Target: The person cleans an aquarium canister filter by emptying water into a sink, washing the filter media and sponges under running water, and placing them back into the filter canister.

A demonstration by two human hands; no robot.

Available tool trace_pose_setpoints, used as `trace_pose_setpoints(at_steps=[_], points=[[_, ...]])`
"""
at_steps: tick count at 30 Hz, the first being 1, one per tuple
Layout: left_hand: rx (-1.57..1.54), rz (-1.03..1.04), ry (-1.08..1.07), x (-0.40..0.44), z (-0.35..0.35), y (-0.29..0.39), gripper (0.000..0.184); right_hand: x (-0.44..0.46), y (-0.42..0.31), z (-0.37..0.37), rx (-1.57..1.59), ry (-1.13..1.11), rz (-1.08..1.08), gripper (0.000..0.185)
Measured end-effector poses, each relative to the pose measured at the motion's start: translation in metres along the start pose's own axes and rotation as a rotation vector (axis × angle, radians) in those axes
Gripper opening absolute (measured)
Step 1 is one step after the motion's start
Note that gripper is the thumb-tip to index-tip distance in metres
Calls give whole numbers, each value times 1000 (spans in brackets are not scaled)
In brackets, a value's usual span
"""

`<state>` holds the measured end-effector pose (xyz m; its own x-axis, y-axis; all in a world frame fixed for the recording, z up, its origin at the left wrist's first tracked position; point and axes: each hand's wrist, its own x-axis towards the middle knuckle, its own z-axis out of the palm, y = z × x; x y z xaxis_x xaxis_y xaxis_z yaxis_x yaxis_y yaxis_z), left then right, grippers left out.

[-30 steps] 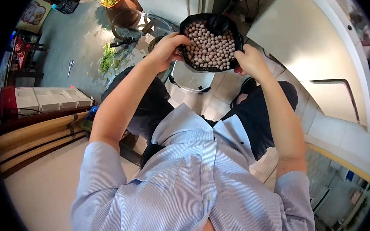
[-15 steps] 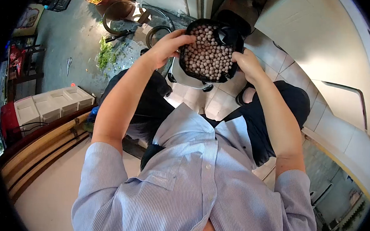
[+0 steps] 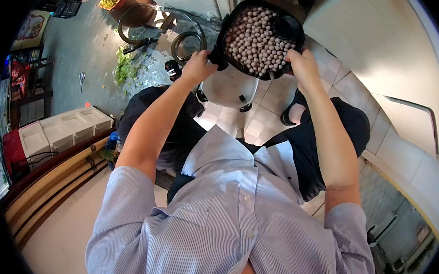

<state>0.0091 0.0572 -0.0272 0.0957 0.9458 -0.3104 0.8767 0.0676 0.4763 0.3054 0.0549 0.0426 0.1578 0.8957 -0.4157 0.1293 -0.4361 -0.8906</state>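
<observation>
A black filter basket full of round, pale pinkish-brown filter balls is held up in front of me. A round black opening sits in its upper right corner. My right hand grips the right rim, thumb over the edge. At the lower left corner my left hand is closed around a black projecting part; whether that is fixed to the basket is hard to see. Below stands a pale see-through canister with black clips, between my feet.
Black hoses lie on the wet floor at left, near green plant scraps and scissors. A terracotta flowerpot stands at the back. White compartment boxes are at left. A pale cabinet panel borders the right.
The basket has moved up and slightly right, away from my body, and turned a little. My left hand slid down to its lower left corner. More of the canister below now shows.
</observation>
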Motion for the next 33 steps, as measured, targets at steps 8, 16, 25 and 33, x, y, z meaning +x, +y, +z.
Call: trace_pose_setpoints(at_steps=[8,16,25,33], points=[[-367,86,131,15,20,-20,43,-1,2,13,-278,2,-139,48],[172,191,118,-6,7,3,47,2,5,10,-341,-10,-113,46],[19,0,177,14,31,1,67,-12,-15,-19,101,66,6,42],[-315,-307,341,44,39,-52,38,-8,20,-6,91,-9,77,38]])
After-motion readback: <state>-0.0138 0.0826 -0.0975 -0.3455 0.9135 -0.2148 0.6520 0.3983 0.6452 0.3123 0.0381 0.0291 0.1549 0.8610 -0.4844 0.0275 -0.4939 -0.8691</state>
